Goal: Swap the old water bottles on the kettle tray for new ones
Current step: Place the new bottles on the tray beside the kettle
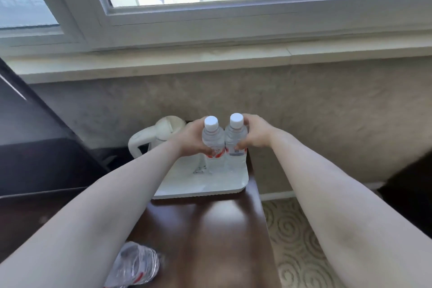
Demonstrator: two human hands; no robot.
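Observation:
Two clear water bottles with white caps stand upright side by side on the right part of a white tray (pixel 224 186). My left hand (pixel 190 139) grips the left bottle (pixel 212 138) around its upper body. My right hand (pixel 256 133) grips the right bottle (pixel 236 137) the same way. A white kettle (pixel 159 135) stands at the tray's back left, partly behind my left forearm. A crumpled clear bottle (pixel 134 264) lies on its side at the near left edge of the dark wooden table (pixel 205 229).
The table is narrow and ends just right of the tray, with patterned carpet (pixel 301 241) below. A beige wall and a white window sill (pixel 210 63) rise behind the tray. Dark furniture (pixel 35 147) stands to the left.

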